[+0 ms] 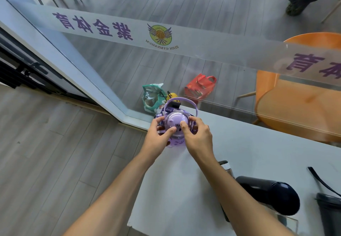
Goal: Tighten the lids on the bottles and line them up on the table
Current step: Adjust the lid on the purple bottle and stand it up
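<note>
A purple bottle (pixel 176 141) with a domed purple lid (pixel 176 120), a strap and a hoop handle stands at the far left corner of the white table (pixel 239 149). My left hand (pixel 158 134) wraps the bottle's left side with the thumb on the lid. My right hand (pixel 197 134) grips the lid from the right, thumb and fingers around its rim. A black bottle (pixel 271 193) with a rounded cap lies near the table's right front. A dark tumbler (pixel 328 210) with a strap stands at the right edge.
A glass wall with a frosted printed band (pixel 166 34) runs along the table's far edge. Behind it are an orange round table (pixel 299 104), a red bag (pixel 200 87) and a green bag (pixel 152 95) on the floor. Grey wood floor lies left of the table.
</note>
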Demonstrator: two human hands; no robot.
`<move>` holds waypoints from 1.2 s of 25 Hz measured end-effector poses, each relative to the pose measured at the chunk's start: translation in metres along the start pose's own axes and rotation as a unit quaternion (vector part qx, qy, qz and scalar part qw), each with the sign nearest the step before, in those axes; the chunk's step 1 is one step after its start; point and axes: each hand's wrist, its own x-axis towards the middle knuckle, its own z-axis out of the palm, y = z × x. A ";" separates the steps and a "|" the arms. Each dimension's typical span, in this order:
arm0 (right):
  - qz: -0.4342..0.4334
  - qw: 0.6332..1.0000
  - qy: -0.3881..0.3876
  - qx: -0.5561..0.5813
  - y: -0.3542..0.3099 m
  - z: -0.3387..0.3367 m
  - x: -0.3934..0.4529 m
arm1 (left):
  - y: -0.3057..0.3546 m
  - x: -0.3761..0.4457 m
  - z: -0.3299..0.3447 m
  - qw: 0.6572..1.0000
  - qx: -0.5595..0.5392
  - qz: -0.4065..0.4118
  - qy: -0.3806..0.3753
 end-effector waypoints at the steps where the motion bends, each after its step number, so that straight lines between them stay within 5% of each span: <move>1: 0.004 1.000 0.001 -0.009 0.003 0.002 -0.004 | -0.003 -0.002 0.000 1.000 -0.010 -0.010 -0.002; 22: 0.049 0.999 0.008 0.017 -0.007 -0.008 0.050 | 0.031 0.046 0.021 0.997 0.019 -0.002 -0.077; 30: 0.068 0.998 0.003 -0.008 0.017 -0.041 -0.013 | -0.006 -0.006 0.014 0.997 0.076 -0.025 -0.006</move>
